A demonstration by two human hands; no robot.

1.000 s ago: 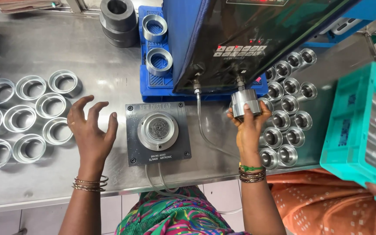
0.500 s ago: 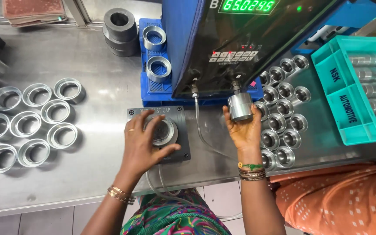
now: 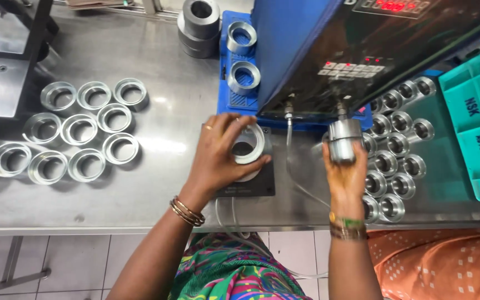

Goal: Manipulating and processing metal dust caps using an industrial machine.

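My left hand [image 3: 218, 155] grips a shiny metal ring [image 3: 249, 145] and tilts it up off the dark square fixture plate [image 3: 254, 183] on the steel table. My right hand [image 3: 344, 175] holds a silver cylindrical probe [image 3: 344, 140] upright, just below the dark gauge unit [image 3: 373, 55] with red lights. A thin clear hose [image 3: 295, 166] hangs from the unit between my hands.
Several metal rings [image 3: 79, 130] lie in rows on the left of the steel table [image 3: 156, 183]. Several smaller cup-shaped parts [image 3: 395, 150] crowd the right. Two rings sit on a blue tray [image 3: 230, 103]; a teal bin [image 3: 473, 128] stands at far right.
My left hand moved from the open table onto the fixture, closed on the ring and lifted its edge. My right hand keeps hold of the probe near the unit.
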